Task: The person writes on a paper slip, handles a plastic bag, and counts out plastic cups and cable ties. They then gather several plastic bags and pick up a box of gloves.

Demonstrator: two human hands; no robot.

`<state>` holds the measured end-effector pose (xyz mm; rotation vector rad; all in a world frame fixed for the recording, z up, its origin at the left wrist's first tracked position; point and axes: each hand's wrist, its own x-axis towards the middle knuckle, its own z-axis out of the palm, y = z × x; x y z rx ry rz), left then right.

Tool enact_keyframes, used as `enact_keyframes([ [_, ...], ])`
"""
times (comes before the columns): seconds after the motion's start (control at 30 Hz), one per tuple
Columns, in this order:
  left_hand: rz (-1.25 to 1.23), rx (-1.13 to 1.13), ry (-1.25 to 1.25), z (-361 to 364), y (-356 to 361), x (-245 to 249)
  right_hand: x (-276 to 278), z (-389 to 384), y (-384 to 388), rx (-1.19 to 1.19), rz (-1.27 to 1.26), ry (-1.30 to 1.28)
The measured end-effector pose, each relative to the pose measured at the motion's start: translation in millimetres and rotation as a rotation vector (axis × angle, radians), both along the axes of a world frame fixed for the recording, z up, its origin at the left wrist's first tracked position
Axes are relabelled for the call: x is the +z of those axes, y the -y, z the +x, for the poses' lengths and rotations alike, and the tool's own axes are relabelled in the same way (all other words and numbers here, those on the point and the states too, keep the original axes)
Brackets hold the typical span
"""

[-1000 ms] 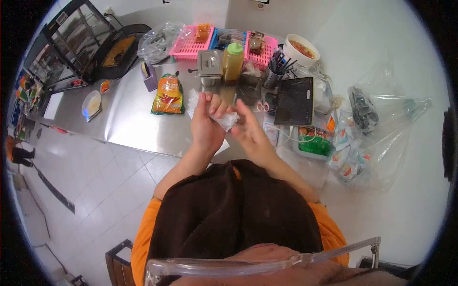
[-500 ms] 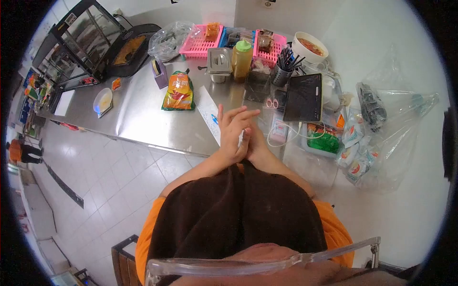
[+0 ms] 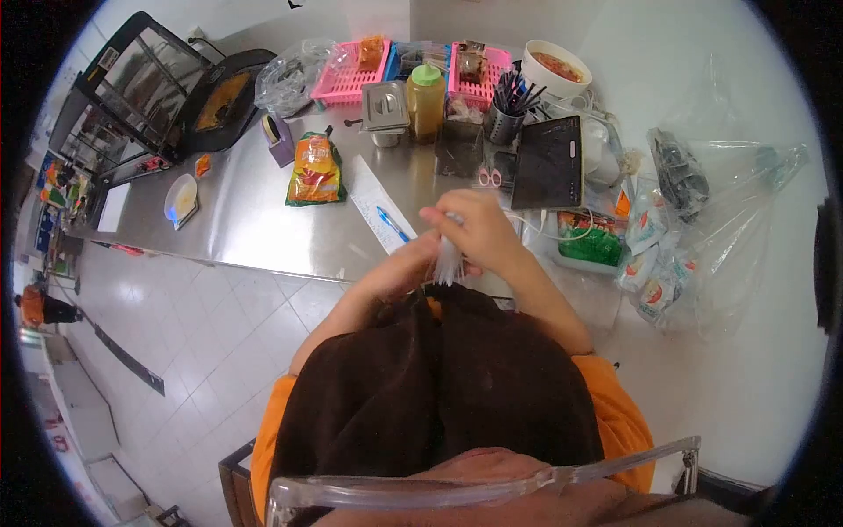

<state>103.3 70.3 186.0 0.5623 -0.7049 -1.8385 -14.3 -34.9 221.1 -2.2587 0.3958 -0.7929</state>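
Observation:
In front of my apron, a crumpled whitish, see-through piece of thin plastic [image 3: 450, 262] hangs between my hands, its lower end frayed-looking. My right hand [image 3: 481, 230] is closed on the upper part of it, knuckles up and blurred by motion. Just below and to the left, my left hand [image 3: 420, 260] has its fingers curled against the same piece, partly hidden behind it. A paper strip with handwriting [image 3: 369, 198] and a blue pen [image 3: 392, 224] lie on the counter just beyond my left hand. Pink-handled scissors [image 3: 489, 178] are beyond my right hand.
The steel counter [image 3: 255, 224] holds an orange-green pouch [image 3: 316, 171], a tape dispenser [image 3: 279, 140], a squeeze bottle [image 3: 425, 105], a lidded steel container [image 3: 385, 114], pink baskets [image 3: 351, 83] and a tablet [image 3: 549, 162]. A clear bag [image 3: 720, 237] is at right. A person [image 3: 39, 307] stands far left.
My hands were pressed together with fingers extended and a small white bit between them; now they are curled, the right one above, with more of the whitish piece showing. The view has shifted slightly.

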Motion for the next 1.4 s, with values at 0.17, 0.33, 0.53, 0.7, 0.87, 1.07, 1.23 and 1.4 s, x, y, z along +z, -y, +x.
enact_keyframes([
  [0.17, -0.129, 0.247, 0.336, -20, -9, -6, 14, -1, -10, -0.018, 0.119, 0.122],
  [0.33, -0.207, 0.516, 0.341, -27, -14, 16, 7, -6, -28, 0.048, 0.633, 0.388],
  [0.53, -0.279, 0.626, 0.338, -27, -12, 7, 8, -10, -36, 0.014, 0.734, 0.458],
  [0.7, -0.311, 0.697, 0.356, -29, -11, 5, 6, -7, -38, -0.001, 0.759, 0.525],
  [0.87, -0.315, 0.729, 0.365, -30, -9, 3, 2, -4, -37, -0.005, 0.792, 0.574],
  [1.07, -0.291, 0.749, 0.348, -29, -6, 2, -3, -3, -33, 0.029, 0.839, 0.591],
  [1.23, -0.280, 0.728, 0.338, -26, -5, 1, -7, 1, -32, 0.005, 0.853, 0.621],
  [1.4, -0.259, 0.700, 0.296, -26, -5, 3, -8, 3, -32, -0.005, 0.864, 0.605],
])
